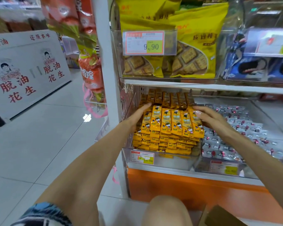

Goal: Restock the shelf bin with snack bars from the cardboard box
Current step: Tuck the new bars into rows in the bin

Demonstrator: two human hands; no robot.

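Observation:
Several yellow-orange snack bars (171,121) lie side by side as a top row on stacked bars in the clear shelf bin (160,158). My left hand (138,115) presses against the left end of that row, fingers straight. On the right end rests my right hand (209,118), fingers straight along the outer bar. The row sits squeezed between both hands. More of the same bars (168,97) stand in a row at the bin's back. A flap of the cardboard box (222,216) shows at the bottom right by my knee.
A neighbouring clear bin (235,128) on the right holds silver-wrapped sweets. Above, a shelf (203,85) carries yellow biscuit bags (194,46) and blue packs. Hanging orange snack bags (90,70) flank the white upright on the left. A white display stand (28,70) sits across the tiled aisle.

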